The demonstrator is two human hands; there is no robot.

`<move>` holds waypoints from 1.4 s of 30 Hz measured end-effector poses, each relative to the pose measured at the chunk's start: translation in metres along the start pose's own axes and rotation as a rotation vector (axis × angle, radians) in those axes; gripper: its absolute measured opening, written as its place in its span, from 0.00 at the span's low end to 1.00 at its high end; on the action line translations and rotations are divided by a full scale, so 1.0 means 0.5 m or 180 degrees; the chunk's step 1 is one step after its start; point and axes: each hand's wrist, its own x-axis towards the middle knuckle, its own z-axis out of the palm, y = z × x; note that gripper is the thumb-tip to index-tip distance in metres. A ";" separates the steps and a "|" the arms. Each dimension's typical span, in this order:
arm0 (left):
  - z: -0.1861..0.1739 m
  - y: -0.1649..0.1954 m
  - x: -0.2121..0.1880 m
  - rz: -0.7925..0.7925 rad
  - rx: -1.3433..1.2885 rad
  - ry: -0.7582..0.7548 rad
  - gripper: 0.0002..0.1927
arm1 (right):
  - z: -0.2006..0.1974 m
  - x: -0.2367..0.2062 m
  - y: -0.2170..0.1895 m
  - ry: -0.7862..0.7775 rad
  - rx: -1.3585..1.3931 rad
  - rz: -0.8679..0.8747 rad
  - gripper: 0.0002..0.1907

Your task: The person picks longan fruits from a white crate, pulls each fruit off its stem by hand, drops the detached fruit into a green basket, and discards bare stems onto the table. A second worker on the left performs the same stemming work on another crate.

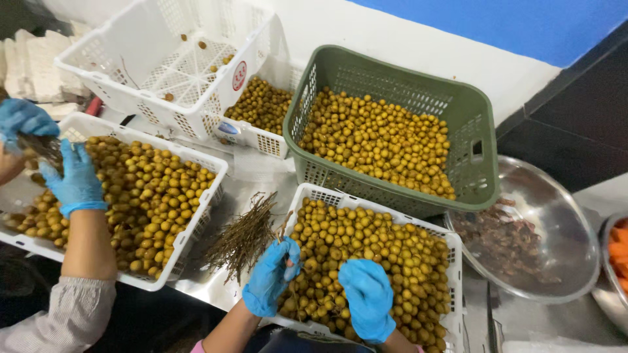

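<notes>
My left hand point(271, 278) in a blue glove pinches a bunch of small yellow-brown round fruits at the left edge of the white crate point(451, 261) in front of me. My right hand point(366, 297), also gloved in blue, rests fingers-down in the same crate's fruit point(386, 245), seemingly gripping some. Beside my left hand lies a pile of bare brown twigs point(245, 232) on the steel table.
A co-worker's blue-gloved hands point(72, 180) work over another white crate of fruit point(147, 189) at left. Behind stand a green crate of fruit point(386, 140), a tilted, nearly empty white crate point(163, 65) over another part-filled one point(261, 108), and a steel bowl point(530, 229) of dark scraps at right.
</notes>
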 end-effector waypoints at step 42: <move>0.001 -0.036 0.051 0.0404 -0.0807 -0.0149 0.17 | 0.094 -0.013 0.121 -0.1611 0.2400 0.2758 0.19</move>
